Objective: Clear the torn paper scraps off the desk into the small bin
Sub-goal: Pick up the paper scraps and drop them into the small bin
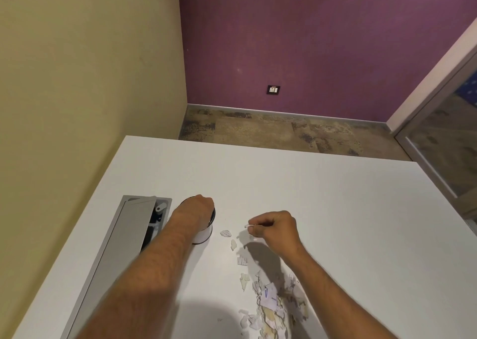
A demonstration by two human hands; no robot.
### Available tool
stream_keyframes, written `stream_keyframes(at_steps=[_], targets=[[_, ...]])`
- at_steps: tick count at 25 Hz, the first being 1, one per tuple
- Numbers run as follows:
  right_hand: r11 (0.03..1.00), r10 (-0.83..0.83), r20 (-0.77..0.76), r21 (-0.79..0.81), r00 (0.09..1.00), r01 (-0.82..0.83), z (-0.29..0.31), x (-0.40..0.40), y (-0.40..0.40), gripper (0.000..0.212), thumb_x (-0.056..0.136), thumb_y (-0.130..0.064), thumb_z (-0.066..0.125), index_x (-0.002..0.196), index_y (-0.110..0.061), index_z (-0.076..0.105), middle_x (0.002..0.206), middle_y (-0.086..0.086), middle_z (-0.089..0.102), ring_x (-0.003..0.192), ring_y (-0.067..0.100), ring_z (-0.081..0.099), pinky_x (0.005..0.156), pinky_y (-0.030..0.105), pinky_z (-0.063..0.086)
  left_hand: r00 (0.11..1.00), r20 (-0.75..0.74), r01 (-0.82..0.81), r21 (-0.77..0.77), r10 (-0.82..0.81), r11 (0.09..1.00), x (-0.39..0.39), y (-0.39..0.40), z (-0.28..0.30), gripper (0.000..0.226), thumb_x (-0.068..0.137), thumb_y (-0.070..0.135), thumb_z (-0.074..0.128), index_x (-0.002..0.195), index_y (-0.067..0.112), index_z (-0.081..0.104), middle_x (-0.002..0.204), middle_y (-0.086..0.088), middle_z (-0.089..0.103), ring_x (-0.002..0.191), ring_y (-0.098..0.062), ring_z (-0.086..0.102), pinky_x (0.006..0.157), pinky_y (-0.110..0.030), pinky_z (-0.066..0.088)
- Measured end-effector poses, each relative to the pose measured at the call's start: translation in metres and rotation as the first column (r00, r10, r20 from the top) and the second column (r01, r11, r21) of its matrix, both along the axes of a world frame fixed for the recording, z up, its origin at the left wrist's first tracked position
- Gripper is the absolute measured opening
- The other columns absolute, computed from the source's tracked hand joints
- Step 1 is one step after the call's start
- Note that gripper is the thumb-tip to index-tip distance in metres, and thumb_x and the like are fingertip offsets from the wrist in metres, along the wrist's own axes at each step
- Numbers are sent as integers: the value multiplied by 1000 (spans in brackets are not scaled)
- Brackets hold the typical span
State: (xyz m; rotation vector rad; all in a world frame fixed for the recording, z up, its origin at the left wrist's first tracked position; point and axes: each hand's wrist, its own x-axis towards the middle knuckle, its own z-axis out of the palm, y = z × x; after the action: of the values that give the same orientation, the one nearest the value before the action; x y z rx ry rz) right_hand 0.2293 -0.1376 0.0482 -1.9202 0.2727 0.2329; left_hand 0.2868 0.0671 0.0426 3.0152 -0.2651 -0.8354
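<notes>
A left hand (200,209) curled over the small bin (205,234) hides its mouth, as the right hand (275,229) pinches a paper scrap (248,226) above the table (335,209).

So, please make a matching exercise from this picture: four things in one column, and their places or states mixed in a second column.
Things:
1. left hand
2. right hand
3. small bin
4. pile of scraps

Places or states:
A. lies loose on the desk, near the front edge
B. pinches one white scrap in its fingers
C. stands beside the grey cable hatch
D. rests over the bin's top

Pairs: 1-D, 2-B, 3-C, 4-A
</notes>
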Motion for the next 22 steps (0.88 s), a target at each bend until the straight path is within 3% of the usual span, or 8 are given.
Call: stream_keyframes(at_steps=[5, 9, 11, 14, 19, 22], targets=[[992, 122, 133, -58, 984, -116, 31, 24, 47, 13, 70, -2, 81, 79, -12, 78, 72, 2, 76, 68, 13, 73, 73, 22, 58, 980, 180, -70, -109, 89, 992, -14, 11, 20, 28, 87, 11, 55, 112, 17, 65, 112, -12, 60, 102, -33, 61, 80, -36, 50], [931, 319, 209, -249, 924, -265, 41, 40, 89, 15, 71, -4, 78, 82, -13, 79, 80, 1, 77, 71, 5, 68, 66, 9, 50, 868, 308, -253, -401, 390, 880, -34, 29, 33, 13, 81, 20, 66, 91, 27, 72, 89, -6, 70, 81, -28, 65, 66, -31, 53], [882, 411, 208, -338, 888, -329, 41, 46, 106, 16, 72, -3, 75, 83, -15, 79, 83, 1, 77, 77, 8, 68, 70, 15, 52, 764, 318, -333, -552, 562, 765, -49, 37, 32, 8, 78, 19, 70, 82, 23, 74, 78, -3, 71, 73, -25, 65, 64, -30, 55], [800, 500, 142, -454, 854, -393, 35, 53, 122, 20, 74, -3, 72, 85, -18, 79, 86, 2, 77, 82, 15, 69, 76, 27, 57, 666, 284, -405, -639, 690, 654, -69, 45, 24, 7, 77, 18, 74, 76, 25, 73, 75, 3, 72, 69, -18, 65, 62, -23, 49], [647, 602, -9, -579, 798, -495, 24, 56, 121, 28, 74, -11, 79, 101, -19, 76, 104, 3, 74, 98, 19, 64, 84, 28, 54, 638, 260, -440, -649, 725, 620, -79, 54, 11, 15, 78, 11, 68, 81, 24, 74, 75, 3, 72, 67, -17, 65, 66, -23, 51], [655, 605, -5, -566, 796, -501, 21, 54, 110, 26, 76, -18, 79, 102, -21, 76, 103, 1, 75, 95, 16, 64, 82, 29, 52, 658, 250, -395, -688, 710, 609, -80, 47, 12, 13, 78, 13, 71, 86, 23, 75, 76, 6, 72, 70, -16, 65, 69, -24, 50]])
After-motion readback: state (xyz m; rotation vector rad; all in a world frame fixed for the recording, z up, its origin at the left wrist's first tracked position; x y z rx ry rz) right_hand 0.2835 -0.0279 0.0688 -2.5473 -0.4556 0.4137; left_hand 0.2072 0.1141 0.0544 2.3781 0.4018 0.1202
